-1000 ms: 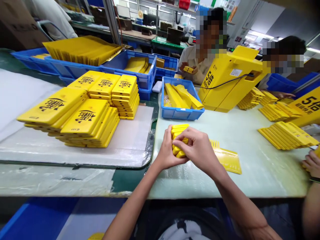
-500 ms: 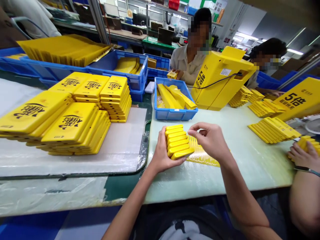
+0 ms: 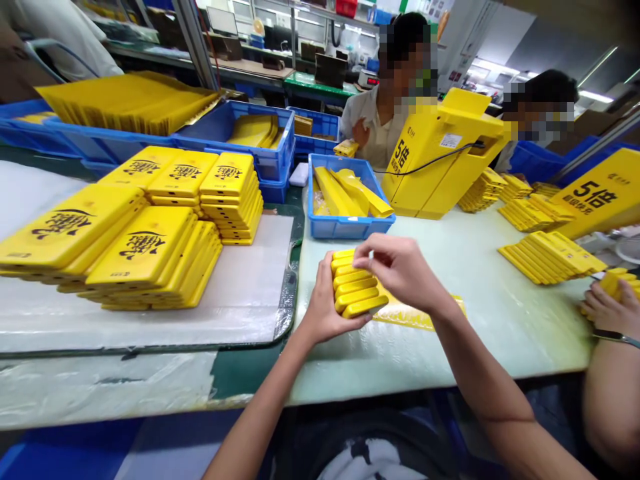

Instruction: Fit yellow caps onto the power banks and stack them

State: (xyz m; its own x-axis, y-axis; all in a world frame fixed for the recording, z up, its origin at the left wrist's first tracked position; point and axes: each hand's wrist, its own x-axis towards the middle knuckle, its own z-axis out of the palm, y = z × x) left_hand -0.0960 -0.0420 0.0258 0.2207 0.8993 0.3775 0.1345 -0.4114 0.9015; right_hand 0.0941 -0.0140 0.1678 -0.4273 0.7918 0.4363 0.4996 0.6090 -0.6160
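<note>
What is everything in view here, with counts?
stacks of printed cases: five, yellow with black print, on a plastic sheet at left
blue crate: one, blue, holding yellow strips, on the table ahead
other blue crates: at least four, blue, behind and beyond
display stand: one, yellow, ahead at right
sign: one, yellow with black print, far right
right-hand stacks: at least three, yellow, on the table at right
flat piece: one, yellow, on the table under the right wrist
co-workers: two, white tops, across the table
co-worker's hand: one, right edge, holding yellow pieces
slim bars: several, yellow, stacked in the left hand
left hand: one, cupping the bars
right hand: one, fingers on the top bars
</note>
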